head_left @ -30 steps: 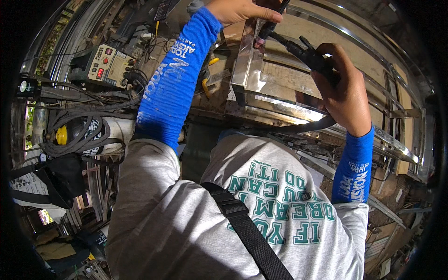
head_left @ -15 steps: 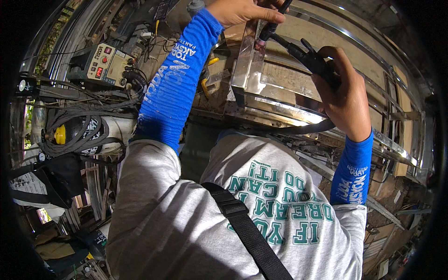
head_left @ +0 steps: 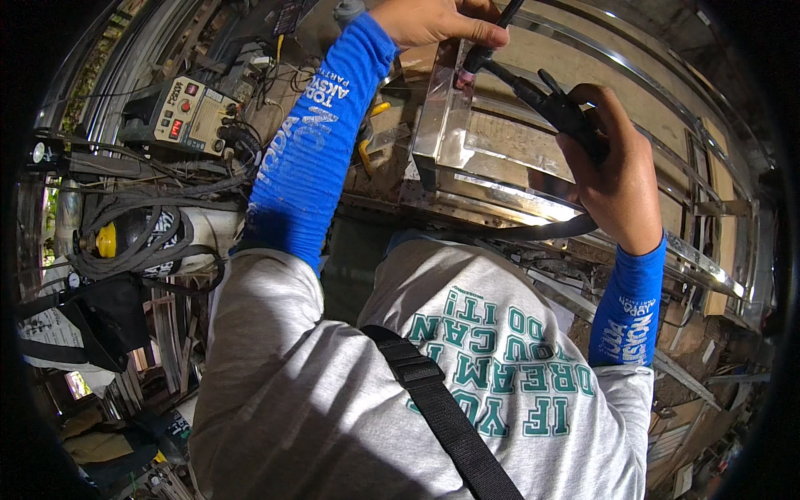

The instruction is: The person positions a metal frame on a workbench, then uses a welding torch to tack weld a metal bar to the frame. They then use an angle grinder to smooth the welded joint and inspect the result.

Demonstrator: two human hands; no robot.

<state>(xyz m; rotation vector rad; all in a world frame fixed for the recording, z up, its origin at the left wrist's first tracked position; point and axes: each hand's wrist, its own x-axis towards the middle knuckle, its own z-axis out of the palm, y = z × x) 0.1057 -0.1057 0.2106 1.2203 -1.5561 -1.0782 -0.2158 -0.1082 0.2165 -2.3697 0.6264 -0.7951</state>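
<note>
In my right hand (head_left: 612,158) is a black welding torch (head_left: 542,104), its handle wrapped by my fingers. The torch's pinkish nozzle points down at the corner of a shiny metal frame (head_left: 433,121); whether it touches the metal cannot be made out. My left hand (head_left: 437,23) reaches in from the upper left, with its thumb against the long black back cap of the torch and its other fingers curled, partly cut off by the top edge. A thick black cable (head_left: 550,227) runs from below my right hand across the frame's near side.
To the left stand a welding machine (head_left: 187,117) with a lit red display and a gas cylinder (head_left: 212,237) draped with coiled grey hose (head_left: 121,212). A yellow-handled tool (head_left: 367,158) lies beside the frame. Metal bars (head_left: 683,379) and scraps litter the right side.
The torch head and my left thumb have shifted very slightly. My right hand keeps its hold, and the metal frame stays where it was.
</note>
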